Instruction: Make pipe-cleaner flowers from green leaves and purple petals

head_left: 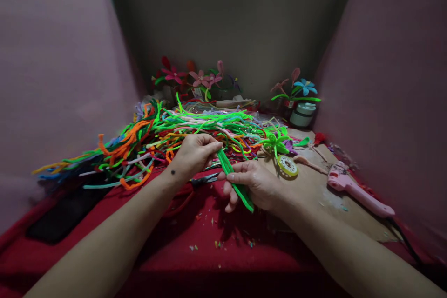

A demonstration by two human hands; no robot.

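Between the left hand (200, 152) and right hand (254, 182), both pinching it, slants one green bundle (226, 163); beside them, one pair of scissors (206, 179); rightward, one glue gun (359, 191).

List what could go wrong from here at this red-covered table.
1. The green strips, pinched at the top by the left hand, might splay, since their lower ends stick out past the right hand.
2. The scissors lie near the hands; a lowered finger could brush the blades.
3. If hot, which doesn't show, the pink glue gun might scorch the cardboard.
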